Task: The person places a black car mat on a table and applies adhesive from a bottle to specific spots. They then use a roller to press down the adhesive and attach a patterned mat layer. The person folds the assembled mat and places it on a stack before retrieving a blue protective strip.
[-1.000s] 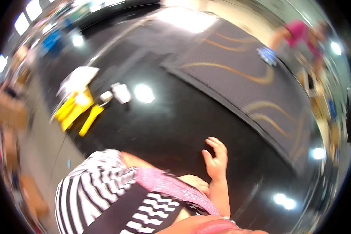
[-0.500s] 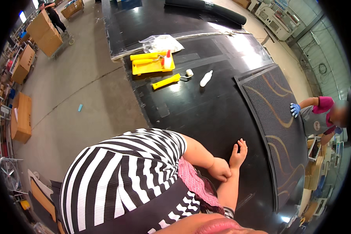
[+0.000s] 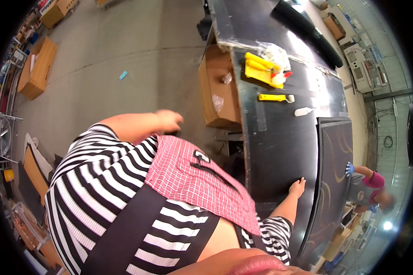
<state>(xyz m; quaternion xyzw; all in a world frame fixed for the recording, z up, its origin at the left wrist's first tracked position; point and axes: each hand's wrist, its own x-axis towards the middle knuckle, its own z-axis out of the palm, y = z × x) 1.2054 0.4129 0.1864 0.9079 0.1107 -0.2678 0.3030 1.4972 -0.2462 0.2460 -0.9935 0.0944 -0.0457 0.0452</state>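
My left hand (image 3: 170, 120) is lifted off to the left, away from the table and in front of my striped sleeve and pink checked apron. Motion smears its fingers, and a dark patch beneath it is unclear. My right hand (image 3: 298, 188) rests on the black tabletop (image 3: 280, 156) with fingers partly stretched and nothing visible in it. Just right of that hand lies a stack of dark textured mats (image 3: 335, 169) with tan wavy lines. Farther up the table are a white squeeze bottle (image 3: 303, 112) and a small paint roller with yellow handle (image 3: 275, 97).
A yellow tray (image 3: 261, 75) holds a roller and a red-capped white bottle (image 3: 279, 78), beside crumpled clear plastic (image 3: 275, 56). A black roll (image 3: 307, 33) lies at the far end. An open cardboard box (image 3: 221, 87) stands against the table's left side. Across the mats stands a co-worker wearing blue gloves (image 3: 349, 168).
My left hand has let go of my right forearm and swung out to the left. The view has turned, moving the table rightward and showing the cardboard box beside it.
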